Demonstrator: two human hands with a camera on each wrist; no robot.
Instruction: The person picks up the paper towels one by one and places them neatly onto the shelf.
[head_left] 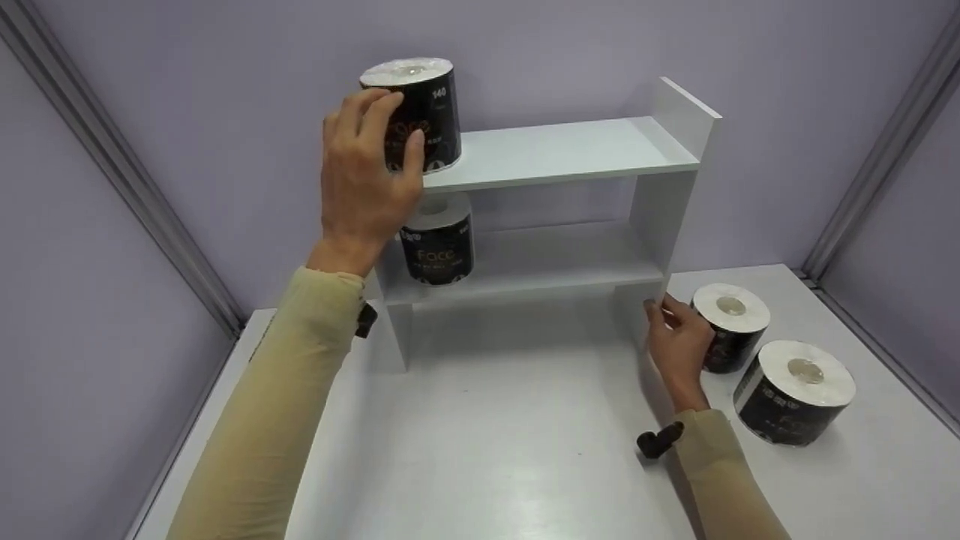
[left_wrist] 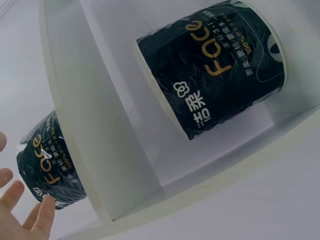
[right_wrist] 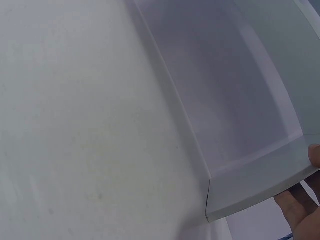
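My left hand (head_left: 364,169) is at the front left of a paper roll in a black wrapper (head_left: 442,112), which stands upright at the left end of the upper board of a white shelf (head_left: 555,154). Its fingers are spread, with the thumb over the wrapper's front; in the left wrist view a fingertip (left_wrist: 47,202) meets the lower wrapper. A second roll (head_left: 439,255) stands directly below, on the middle board. Low on the right side, my right hand (head_left: 679,345) pinches the front edge of the shelf's side panel (right_wrist: 260,197), thumb inside and fingers outside.
Two more paper rolls, a rear one (head_left: 731,311) and a nearer one (head_left: 795,397), stand upright on the white table (head_left: 480,450) right of the shelf. Pale walls (head_left: 555,52) enclose the table behind and at both sides.
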